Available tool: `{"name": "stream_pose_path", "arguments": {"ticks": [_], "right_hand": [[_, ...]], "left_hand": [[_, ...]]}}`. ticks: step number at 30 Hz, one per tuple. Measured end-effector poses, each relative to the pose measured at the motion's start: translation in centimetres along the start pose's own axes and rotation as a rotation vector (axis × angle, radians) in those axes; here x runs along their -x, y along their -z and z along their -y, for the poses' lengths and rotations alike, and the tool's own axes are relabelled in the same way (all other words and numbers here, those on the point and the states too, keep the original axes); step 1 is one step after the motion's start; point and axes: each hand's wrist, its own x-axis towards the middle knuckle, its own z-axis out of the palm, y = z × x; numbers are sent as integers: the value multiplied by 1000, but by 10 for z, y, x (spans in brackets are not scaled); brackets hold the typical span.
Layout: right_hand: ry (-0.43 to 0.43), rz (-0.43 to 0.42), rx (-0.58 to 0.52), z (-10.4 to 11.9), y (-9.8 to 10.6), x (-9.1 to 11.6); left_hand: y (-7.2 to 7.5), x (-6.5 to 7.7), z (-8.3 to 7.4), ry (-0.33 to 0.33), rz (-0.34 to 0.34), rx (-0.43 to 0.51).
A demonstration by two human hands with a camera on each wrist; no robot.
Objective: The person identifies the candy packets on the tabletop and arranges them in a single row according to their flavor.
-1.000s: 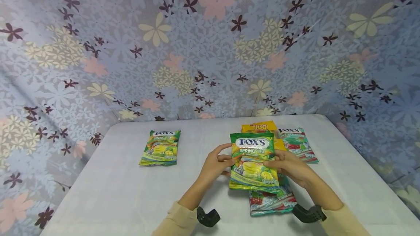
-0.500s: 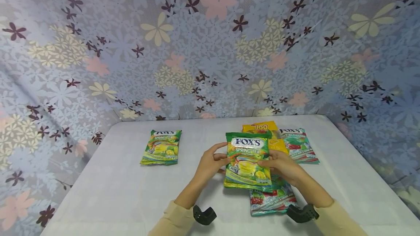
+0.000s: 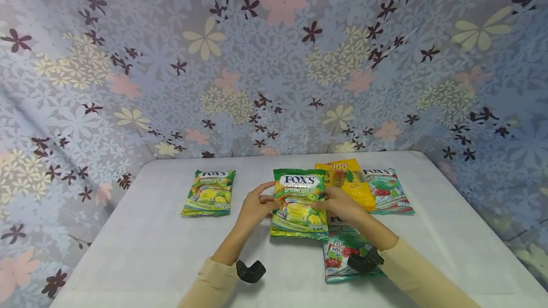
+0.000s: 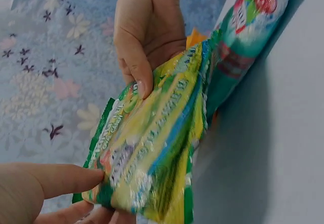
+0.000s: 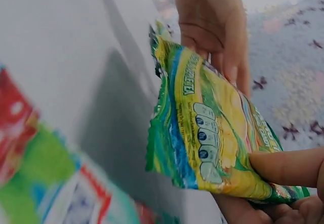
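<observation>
A green and yellow Fox's Spring Tea candy bag (image 3: 298,203) is held up between both hands, raised off the white table. My left hand (image 3: 255,206) grips its left edge, thumb on the front and fingers behind. On the opposite edge, my right hand (image 3: 340,206) pinches the bag the same way. In the left wrist view the bag (image 4: 152,138) is tilted, with a thumb pressing its face. The right wrist view shows the bag's (image 5: 207,133) printed lower part and a shadow under it on the cloth.
A second Spring Tea bag (image 3: 209,193) lies at the left of the table (image 3: 141,251). To the right lie a yellow Lot 100 bag (image 3: 342,175), a teal Fox's bag (image 3: 389,189) behind it, and a teal Mint Blossom bag (image 3: 342,251) nearer, partly under the right forearm.
Both hands have carried the Spring Tea bag leftward, off the pile on the right. More of the yellow Lot 100 bag and the near Mint Blossom bag now shows.
</observation>
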Motion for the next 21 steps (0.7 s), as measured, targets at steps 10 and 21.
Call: {"name": "stream_pose_path", "arguments": {"ticks": [10, 21], "right_hand": [[-1, 26, -32, 5, -38, -50], [-96, 51, -101, 15, -68, -103]], "left_hand": [[34, -8, 13, 70, -76, -40], [72, -17, 12, 136, -175, -102]]}}
